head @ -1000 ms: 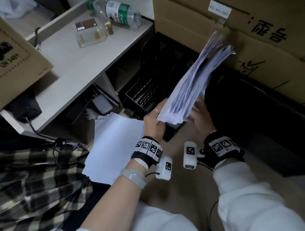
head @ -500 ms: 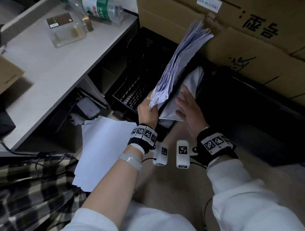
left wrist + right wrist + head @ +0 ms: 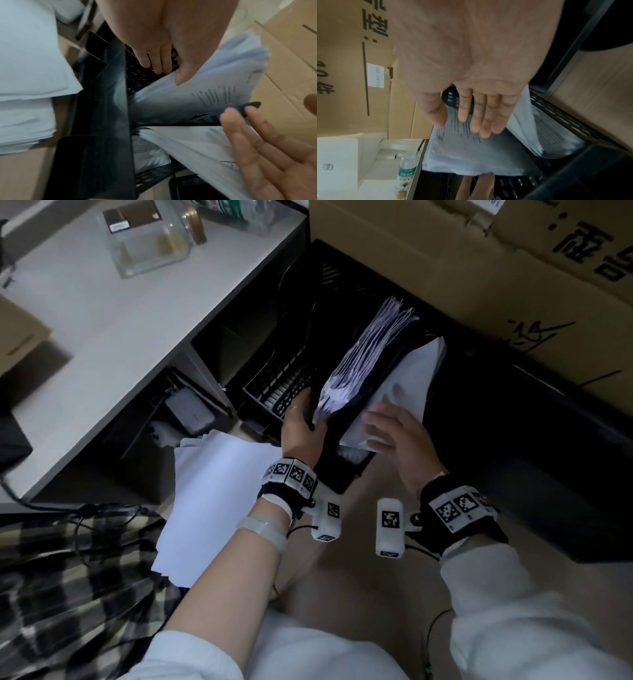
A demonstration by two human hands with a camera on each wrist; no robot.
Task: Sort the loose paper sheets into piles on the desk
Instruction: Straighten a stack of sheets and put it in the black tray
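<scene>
The thick stack of printed white paper sheets (image 3: 363, 368) has dropped lower, into the black mesh plastic file rack (image 3: 274, 392). The left hand (image 3: 301, 429) keeps its grip pinched on the stack's near end (long axis tilting up and away). The right hand (image 3: 397, 436), fingers straight, rests against the neighbouring white sheets (image 3: 407, 385).

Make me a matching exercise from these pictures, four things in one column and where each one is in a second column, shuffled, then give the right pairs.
Things:
1. glass jar
2. thick paper stack
3. flat white sheets
4. cardboard box

Places:
A. behind the black file rack
B. lying on the floor
C. on the desk
D. gripped by the left hand, standing in the rack

Pairs: 1-C, 2-D, 3-B, 4-A
</scene>
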